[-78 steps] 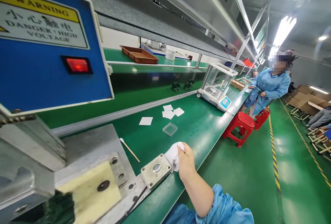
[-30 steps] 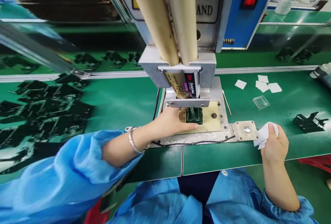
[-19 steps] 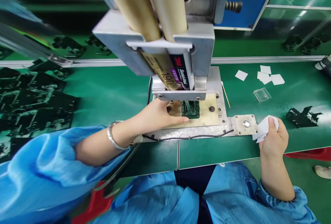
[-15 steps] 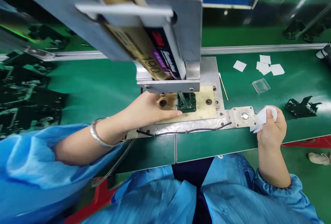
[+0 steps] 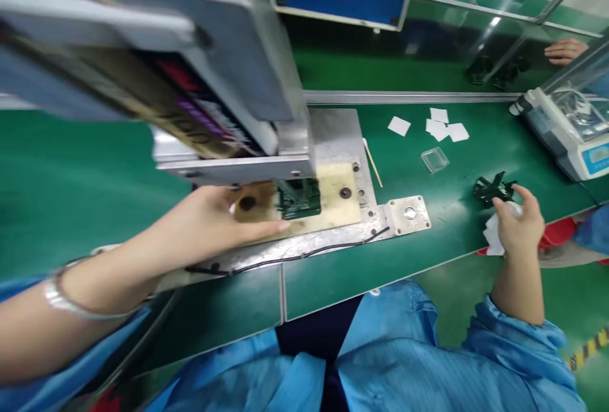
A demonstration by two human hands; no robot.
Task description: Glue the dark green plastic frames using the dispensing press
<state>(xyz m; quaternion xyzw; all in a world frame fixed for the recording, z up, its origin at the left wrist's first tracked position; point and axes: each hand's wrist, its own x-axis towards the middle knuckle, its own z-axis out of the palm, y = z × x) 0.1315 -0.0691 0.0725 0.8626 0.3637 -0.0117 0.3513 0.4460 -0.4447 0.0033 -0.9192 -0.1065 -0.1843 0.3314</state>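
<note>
My left hand point(image 5: 214, 221) lies at the left end of a pale yellow fixture plate point(image 5: 333, 209), thumb stretched along its front edge. Its other fingers are partly hidden under the dispenser head point(image 5: 238, 167). A dark plastic part point(image 5: 304, 202) sits in the plate, just right of my thumb. Over at the right, my right hand point(image 5: 523, 225) holds a crumpled white wipe point(image 5: 493, 235). The thumb and forefinger of that hand reach toward a black bracket-like part point(image 5: 490, 190) on the green table; whether they touch it I cannot tell.
A metal button block point(image 5: 409, 215) ends the fixture base. Beyond lie a cotton swab point(image 5: 373, 163), several white squares point(image 5: 438, 129) and a clear plastic lid point(image 5: 434, 160). A weighing scale point(image 5: 571, 132) stands at far right. Another person's hand point(image 5: 566, 51) shows behind it.
My right hand has moved right with the wipe, from the button block to the black part. My left hand stays at the fixture. The view has swung right, showing the scale.
</note>
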